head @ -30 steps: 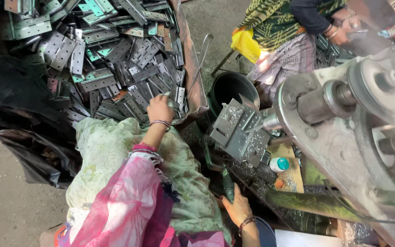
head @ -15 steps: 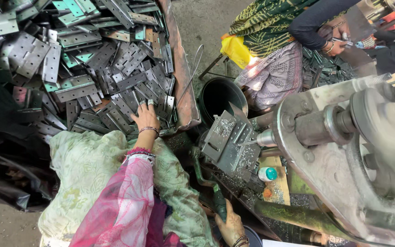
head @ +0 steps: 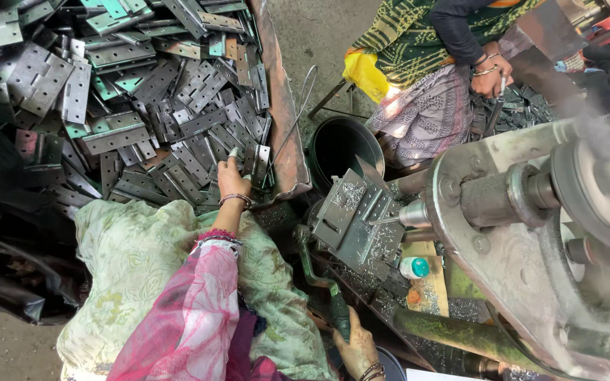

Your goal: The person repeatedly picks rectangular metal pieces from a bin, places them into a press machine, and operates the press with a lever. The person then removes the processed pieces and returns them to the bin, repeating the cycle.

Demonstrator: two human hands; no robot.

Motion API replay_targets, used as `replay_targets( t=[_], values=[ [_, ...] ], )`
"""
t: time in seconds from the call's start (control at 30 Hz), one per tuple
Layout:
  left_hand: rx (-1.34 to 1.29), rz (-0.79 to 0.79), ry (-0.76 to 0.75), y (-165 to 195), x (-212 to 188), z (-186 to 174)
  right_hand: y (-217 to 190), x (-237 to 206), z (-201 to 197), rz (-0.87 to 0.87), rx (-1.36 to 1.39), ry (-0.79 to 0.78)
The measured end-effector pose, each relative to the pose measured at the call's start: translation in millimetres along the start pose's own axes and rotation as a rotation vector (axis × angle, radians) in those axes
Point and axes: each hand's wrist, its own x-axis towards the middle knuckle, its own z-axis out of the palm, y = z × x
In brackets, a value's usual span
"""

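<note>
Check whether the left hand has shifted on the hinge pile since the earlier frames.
Cannot tell for certain: the camera itself moved. The left hand rests on the metal hinges close to the tray's rusty edge, as before.

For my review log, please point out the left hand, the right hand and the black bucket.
left hand (head: 232, 178), head view, back of the hand at the hinge pile.
right hand (head: 356, 351), head view, knuckles gripping the green lever.
black bucket (head: 326, 134), head view, left rim.
</note>
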Motion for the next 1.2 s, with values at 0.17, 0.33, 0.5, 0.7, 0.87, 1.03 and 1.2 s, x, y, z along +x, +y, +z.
replay_targets(
  t=[0.17,0.33,0.5,0.7,0.87,1.03,1.2],
  values=[
    [-0.025,0.035,0.027,27.4,-14.3,-14.0,8.6,-13.2,-1.0,-0.062,0.025,0.029],
    [-0.024,0.201,0.157,63.1,-48.6,-61.1,16.7,-34.5,-3.1,0.007,-0.058,0.017],
    [-0.110,0.343,0.203,113.3,-102.0,-104.8,31.6,-59.7,-7.2,0.005,-0.077,-0.002],
    [-0.469,-0.008,-0.056,132.5,-189.0,-77.4,51.3,-88.2,-6.1,-0.032,-0.055,-0.011],
    [-0.806,0.012,-0.056,126.7,-262.7,-15.6,70.3,-105.4,5.3,-0.077,-0.050,0.043],
    [-0.553,-0.072,-0.161,118.5,-292.3,-19.9,82.6,-107.1,17.4,-0.075,-0.058,0.022],
    [-0.678,-0.072,-0.165,121.9,-302.2,-28.1,90.4,-100.8,27.0,-0.047,-0.096,-0.033]
  ],
)
